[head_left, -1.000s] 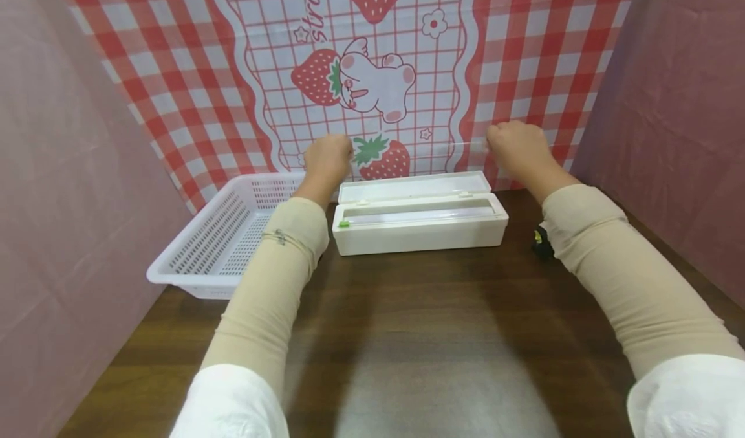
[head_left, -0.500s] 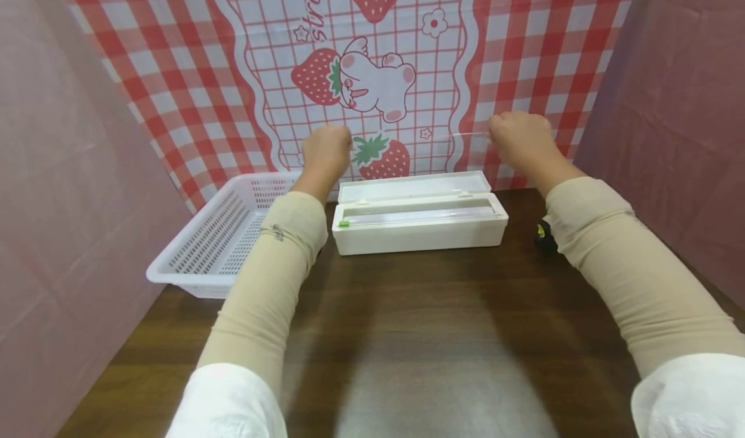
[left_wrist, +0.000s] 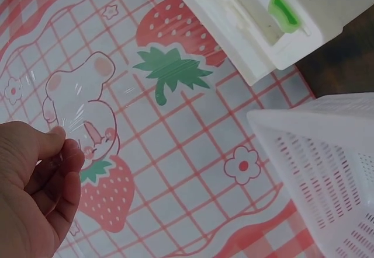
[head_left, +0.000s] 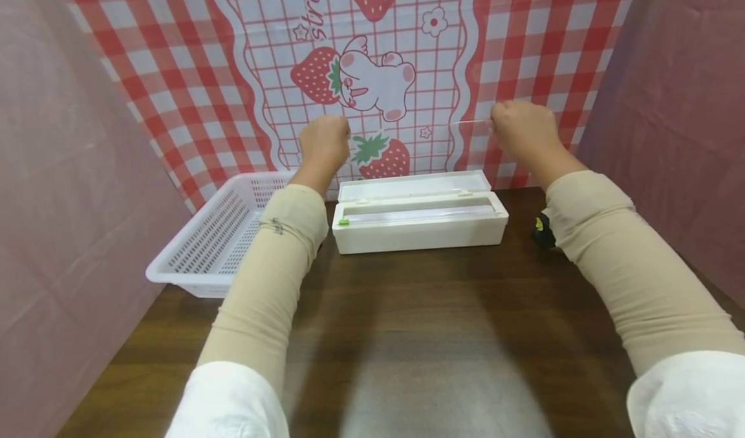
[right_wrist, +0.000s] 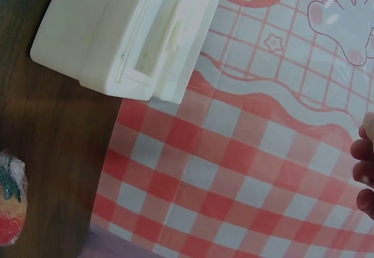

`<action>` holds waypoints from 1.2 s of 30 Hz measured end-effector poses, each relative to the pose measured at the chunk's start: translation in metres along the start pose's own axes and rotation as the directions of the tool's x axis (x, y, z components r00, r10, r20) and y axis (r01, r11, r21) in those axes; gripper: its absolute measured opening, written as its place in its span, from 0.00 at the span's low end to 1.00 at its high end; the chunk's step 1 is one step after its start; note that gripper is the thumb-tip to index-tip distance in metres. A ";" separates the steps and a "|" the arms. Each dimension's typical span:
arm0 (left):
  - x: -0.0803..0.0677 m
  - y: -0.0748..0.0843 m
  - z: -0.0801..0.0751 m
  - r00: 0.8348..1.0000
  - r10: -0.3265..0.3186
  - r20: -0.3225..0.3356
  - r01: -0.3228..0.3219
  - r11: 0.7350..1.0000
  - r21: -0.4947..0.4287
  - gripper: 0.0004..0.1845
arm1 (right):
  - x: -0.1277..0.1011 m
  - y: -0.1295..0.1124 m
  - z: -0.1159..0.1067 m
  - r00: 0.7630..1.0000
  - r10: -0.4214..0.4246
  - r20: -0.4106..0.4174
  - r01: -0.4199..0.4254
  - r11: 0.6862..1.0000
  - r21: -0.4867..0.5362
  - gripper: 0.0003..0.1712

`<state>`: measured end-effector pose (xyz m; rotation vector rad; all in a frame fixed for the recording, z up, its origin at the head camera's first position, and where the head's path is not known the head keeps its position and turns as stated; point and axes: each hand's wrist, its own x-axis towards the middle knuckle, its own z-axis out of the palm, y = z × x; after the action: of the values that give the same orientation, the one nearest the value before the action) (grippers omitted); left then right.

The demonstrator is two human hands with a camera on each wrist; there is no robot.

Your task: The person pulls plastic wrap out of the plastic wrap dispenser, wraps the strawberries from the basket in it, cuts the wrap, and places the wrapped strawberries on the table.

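Observation:
Thin clear cling film (head_left: 473, 122) stretches between my two raised hands; only a faint line and some glints of it show. My left hand (head_left: 323, 143) pinches one end, thumb against fingertips, as the left wrist view shows by the glinting film (left_wrist: 73, 121). On the other side my right hand (head_left: 528, 134) holds the opposite end with curled fingers, partly cut off at the edge of the right wrist view. Below and between the hands stands a white cling film dispenser (head_left: 419, 236), lid raised, a roll inside. Its green slide cutter (head_left: 344, 222) sits at the left end.
A white plastic basket (head_left: 204, 283) stands left of the dispenser, partly behind my left arm. Right of the dispenser, a film-wrapped red and green item (right_wrist: 11, 202) lies on the brown table (head_left: 419, 334). A strawberry-print cloth (head_left: 372, 76) hangs behind.
Both hands have risen a little, carrying the film upward between them. The dispenser and basket have stayed in place.

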<state>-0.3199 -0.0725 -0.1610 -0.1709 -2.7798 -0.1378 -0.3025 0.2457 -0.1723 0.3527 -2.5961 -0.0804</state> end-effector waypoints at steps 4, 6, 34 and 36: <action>0.001 -0.001 -0.004 0.999 0.008 -0.035 -0.008 1.000 -0.003 0.10 | 0.000 0.000 -0.003 1.000 0.010 -0.020 -0.010 1.000 0.012 0.11; 0.002 -0.002 -0.005 0.999 0.007 -0.040 -0.007 1.000 -0.002 0.09 | 0.000 -0.001 -0.004 1.000 0.016 -0.017 -0.016 1.000 0.017 0.11; 0.003 -0.001 -0.032 0.991 0.011 -0.130 -0.008 1.000 0.021 0.09 | 0.007 -0.006 -0.032 0.992 0.001 -0.122 -0.005 1.000 -0.028 0.13; 0.003 -0.001 -0.034 0.990 0.002 -0.139 0.001 1.000 0.018 0.10 | 0.008 -0.006 -0.033 0.989 -0.011 -0.150 0.005 0.999 -0.041 0.13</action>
<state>-0.3115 -0.0768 -0.1282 -0.1517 -2.6416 -0.1197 -0.2913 0.2384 -0.1402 0.3408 -2.4411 -0.1052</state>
